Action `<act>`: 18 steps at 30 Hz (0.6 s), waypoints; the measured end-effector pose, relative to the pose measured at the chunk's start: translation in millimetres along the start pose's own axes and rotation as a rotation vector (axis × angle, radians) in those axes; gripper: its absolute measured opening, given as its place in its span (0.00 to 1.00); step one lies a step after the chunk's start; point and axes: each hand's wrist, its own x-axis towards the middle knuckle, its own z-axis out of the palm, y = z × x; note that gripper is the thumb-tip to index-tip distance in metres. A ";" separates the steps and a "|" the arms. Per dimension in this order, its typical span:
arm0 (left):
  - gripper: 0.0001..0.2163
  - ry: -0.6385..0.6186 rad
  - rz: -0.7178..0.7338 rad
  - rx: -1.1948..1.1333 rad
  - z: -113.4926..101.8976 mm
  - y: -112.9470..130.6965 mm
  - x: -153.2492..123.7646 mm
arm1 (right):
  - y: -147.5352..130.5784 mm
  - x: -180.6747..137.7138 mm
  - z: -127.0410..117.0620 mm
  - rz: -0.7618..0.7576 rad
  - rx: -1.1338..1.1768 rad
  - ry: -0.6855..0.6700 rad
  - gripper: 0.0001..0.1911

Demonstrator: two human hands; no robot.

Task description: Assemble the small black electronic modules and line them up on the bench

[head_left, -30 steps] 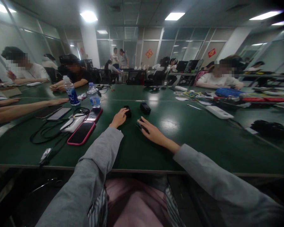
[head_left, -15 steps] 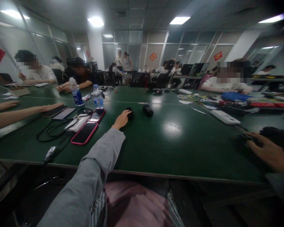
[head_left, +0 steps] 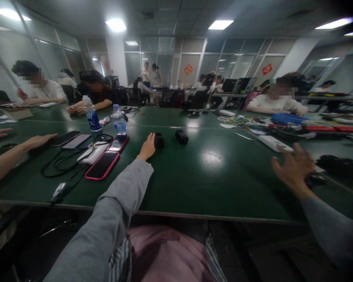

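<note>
Head view: black boxy device (head_left: 159, 140)

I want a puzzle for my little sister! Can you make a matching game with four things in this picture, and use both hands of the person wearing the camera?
Things:
1. left hand
2. right hand
3. phone nearest the table edge
4. taller bottle

Places and looks:
A. lying flat, pink around its rim
B. fingers spread, near the long white block
C. standing upright
D. close beside a small black box

Right pairs: 1-D, 2-B, 3-A, 4-C
</note>
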 end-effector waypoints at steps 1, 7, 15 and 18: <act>0.30 -0.017 0.006 0.016 1.4 -1.0 1.0 | -10.5 4.3 14.1 -0.013 -0.020 -0.042 0.29; 0.27 -0.140 0.082 0.105 9.6 -7.7 4.9 | -181.5 2.1 83.6 -0.279 0.109 -0.331 0.30; 0.28 -0.145 0.221 0.139 7.0 -5.0 2.8 | -358.6 -46.7 137.7 -0.495 0.239 -0.626 0.35; 0.25 -0.155 0.237 0.153 3.3 -2.1 1.5 | -363.0 -45.4 146.3 -0.463 0.282 -0.646 0.29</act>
